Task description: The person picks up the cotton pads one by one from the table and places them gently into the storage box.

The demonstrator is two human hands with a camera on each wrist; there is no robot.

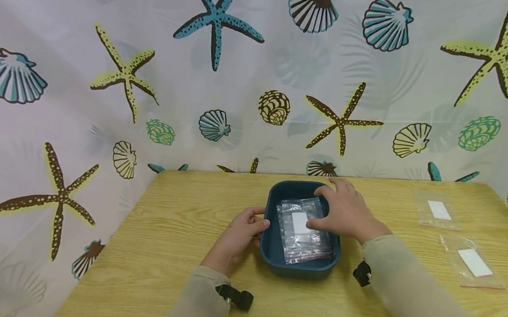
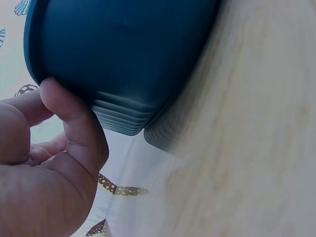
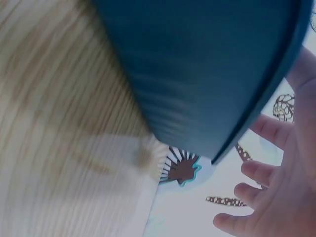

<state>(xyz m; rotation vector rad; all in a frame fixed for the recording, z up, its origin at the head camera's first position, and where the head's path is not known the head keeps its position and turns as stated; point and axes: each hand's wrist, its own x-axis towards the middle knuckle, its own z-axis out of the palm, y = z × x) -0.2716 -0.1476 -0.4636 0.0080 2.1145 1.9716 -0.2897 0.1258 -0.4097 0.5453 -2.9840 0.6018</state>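
A dark blue plastic bin [image 1: 297, 272] stands on the table with a stack of clear plastic bags [image 1: 302, 245] inside; the top bag shows a white label [image 1: 300, 223]. My left hand [image 1: 242, 233] is at the bin's left side, its thumb and fingers against the outer wall near the rim. Over the right part of the bin, my right hand [image 1: 346, 211] is spread, with its thumb near the white label and its fingers above the far right rim. In the right wrist view, the right hand's fingers [image 3: 264, 173] are apart beside the bin wall, holding nothing.
Two clear bags, a far one [image 1: 438, 210] and a nearer one [image 1: 474, 262], lie flat at the right of the wooden table [image 1: 203, 194], each with a white label. A curtain [image 1: 243, 89] printed with starfish and shells hangs behind the table.
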